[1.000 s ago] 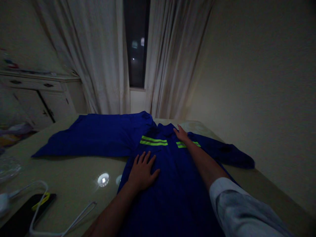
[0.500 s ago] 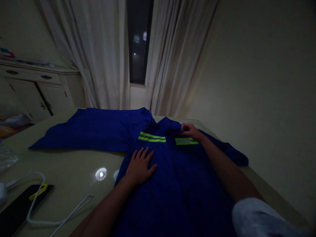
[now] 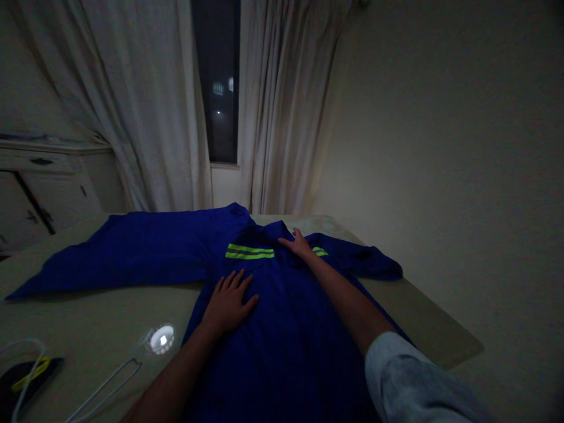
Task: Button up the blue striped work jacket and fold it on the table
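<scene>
A blue work jacket [image 3: 282,341] with yellow-green reflective strips lies spread over the table, its collar toward the far side. One sleeve stretches out to the left; the other lies on the right. My left hand [image 3: 230,304] rests flat on the chest below the left strip, fingers spread. At the collar, my right hand [image 3: 298,243] has its thumb and fingers apart, with no cloth seen gripped between them. That forearm covers part of the right strip.
On the pale table [image 3: 171,308], a white cable [image 3: 106,388] and a dark phone-like object [image 3: 33,379] with a yellow piece lie at left. A wall [image 3: 440,176] borders the right side. Curtains [image 3: 163,117] hang behind, with a cabinet [image 3: 57,188] at far left.
My right hand has opened from its pinch on the collar cloth and shifted left along the collar. My left hand stays flat on the jacket. The view has turned right.
</scene>
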